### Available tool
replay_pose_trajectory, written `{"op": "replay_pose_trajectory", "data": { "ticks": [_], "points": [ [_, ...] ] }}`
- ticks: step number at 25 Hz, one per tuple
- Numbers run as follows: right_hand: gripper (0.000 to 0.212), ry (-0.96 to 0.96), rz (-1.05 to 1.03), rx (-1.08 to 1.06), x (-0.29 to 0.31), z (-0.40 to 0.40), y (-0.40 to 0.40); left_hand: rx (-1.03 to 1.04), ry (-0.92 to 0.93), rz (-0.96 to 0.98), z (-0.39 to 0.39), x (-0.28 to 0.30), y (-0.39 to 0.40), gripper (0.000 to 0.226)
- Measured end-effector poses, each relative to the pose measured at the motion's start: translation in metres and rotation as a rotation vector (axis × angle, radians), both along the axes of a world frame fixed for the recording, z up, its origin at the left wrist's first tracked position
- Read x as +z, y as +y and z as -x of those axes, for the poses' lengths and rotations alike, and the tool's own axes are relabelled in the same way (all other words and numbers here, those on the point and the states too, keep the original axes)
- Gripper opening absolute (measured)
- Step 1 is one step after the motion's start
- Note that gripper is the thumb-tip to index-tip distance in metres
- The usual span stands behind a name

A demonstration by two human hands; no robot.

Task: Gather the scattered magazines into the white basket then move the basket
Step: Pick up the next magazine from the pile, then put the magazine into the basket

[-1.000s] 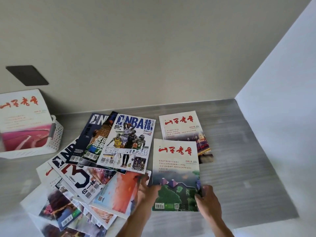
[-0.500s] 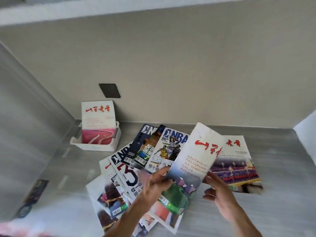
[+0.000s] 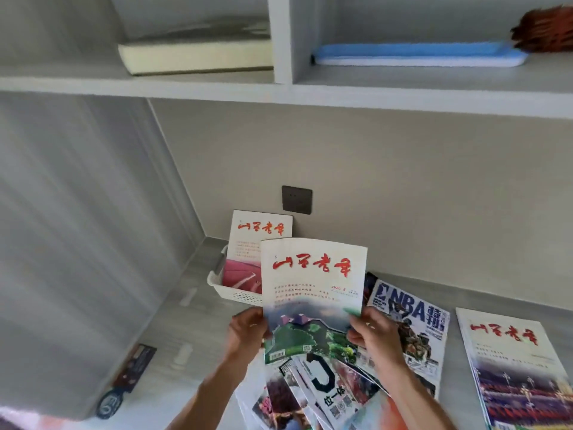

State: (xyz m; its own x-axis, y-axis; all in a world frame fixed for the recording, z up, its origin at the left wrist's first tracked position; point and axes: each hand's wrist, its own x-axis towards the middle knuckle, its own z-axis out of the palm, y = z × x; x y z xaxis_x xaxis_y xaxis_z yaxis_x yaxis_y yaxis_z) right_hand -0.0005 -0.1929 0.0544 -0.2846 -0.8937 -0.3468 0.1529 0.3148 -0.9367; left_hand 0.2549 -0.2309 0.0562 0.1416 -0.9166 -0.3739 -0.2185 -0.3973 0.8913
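A white magazine with red script and a green landscape cover (image 3: pixel 313 293) is held upright above the desk, my left hand (image 3: pixel 248 332) on its lower left edge and my right hand (image 3: pixel 373 336) on its lower right. Right behind it, against the wall, stands the white basket (image 3: pixel 231 290), partly hidden, with a similar magazine (image 3: pixel 259 240) standing in it. Several magazines lie scattered below and to the right: an NBA magazine (image 3: pixel 415 318), one with a big dark numeral (image 3: pixel 325 380), and a red-script magazine (image 3: pixel 514 361) at far right.
A shelf (image 3: pixel 217 85) overhangs the desk, carrying a thick book (image 3: pixel 195 55), a blue-and-white pad (image 3: pixel 418 55) and a reddish-brown feathery thing (image 3: pixel 545 31). A dark wall socket (image 3: pixel 296 200) sits above the basket. A dark bookmark-like strip (image 3: pixel 128 377) lies on the desk at left.
The landscape-cover magazine has been lifted off the desk with both hands, turned upright and carried left toward the basket. The view has swung up and left, showing the shelf.
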Motion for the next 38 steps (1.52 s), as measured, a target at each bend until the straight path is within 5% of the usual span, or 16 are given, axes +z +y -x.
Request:
{"op": "replay_pose_trajectory", "data": {
  "ticks": [3, 10, 16, 24, 30, 38],
  "points": [
    [0.013, -0.044, 0.044, -0.008, 0.008, -0.064, -0.055, 0.096, 0.156, 0.110, -0.052, 0.016, -0.054, 0.019],
    [0.054, 0.099, 0.022, 0.115, 0.013, -0.172, -0.187, -0.056, 0.152, 0.086, -0.121, 0.021, -0.188, 0.043],
    [0.058, 0.126, -0.071, 0.189, -0.035, -0.174, -0.209, -0.170, 0.139, -0.100, -0.142, -0.035, -0.216, 0.034],
    [0.057, 0.087, -0.142, 0.211, -0.062, -0.167, -0.206, -0.241, -0.056, -0.079, -0.137, -0.070, -0.214, 0.040],
    [0.059, 0.030, -0.114, 0.113, -0.038, -0.145, -0.134, -0.126, 0.050, 0.056, -0.102, -0.054, -0.125, 0.053],
    [0.059, 0.147, -0.349, -0.164, -0.060, 0.028, 0.063, -0.648, -0.005, 0.076, 0.098, -0.040, -0.006, 0.053]
  ]
}}
